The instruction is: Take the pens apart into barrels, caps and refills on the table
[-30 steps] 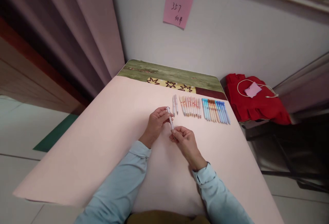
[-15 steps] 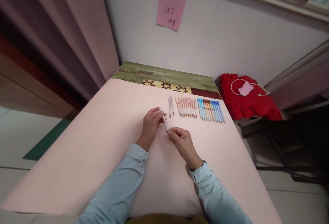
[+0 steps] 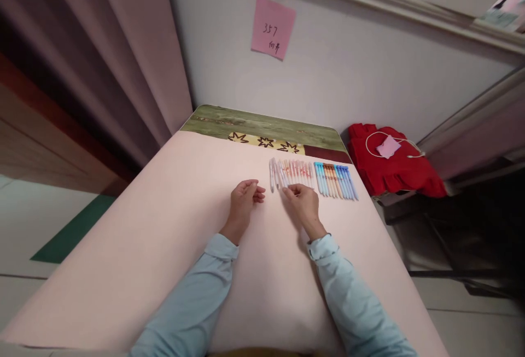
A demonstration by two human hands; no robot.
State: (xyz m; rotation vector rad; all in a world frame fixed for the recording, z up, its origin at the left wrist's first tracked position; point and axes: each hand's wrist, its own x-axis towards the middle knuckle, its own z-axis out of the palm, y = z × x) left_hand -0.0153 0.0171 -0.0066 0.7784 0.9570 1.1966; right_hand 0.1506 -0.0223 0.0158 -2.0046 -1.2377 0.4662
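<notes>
I can see both arms reaching out, the left arm [image 3: 188, 297] and right arm [image 3: 355, 297] slanting inward towards each other. The left hand [image 3: 243, 202] is loosely curled, palm inward, its wrist [image 3: 232, 230] nearly straight. The right hand [image 3: 305, 205] pinches thumb to fingertips, pointing forward and left. The hands are apart.

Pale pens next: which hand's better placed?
Probably the right hand: it reaches the near ends of the pale pens, while the left hand sits apart, to their left, no pen visible in it.
</notes>
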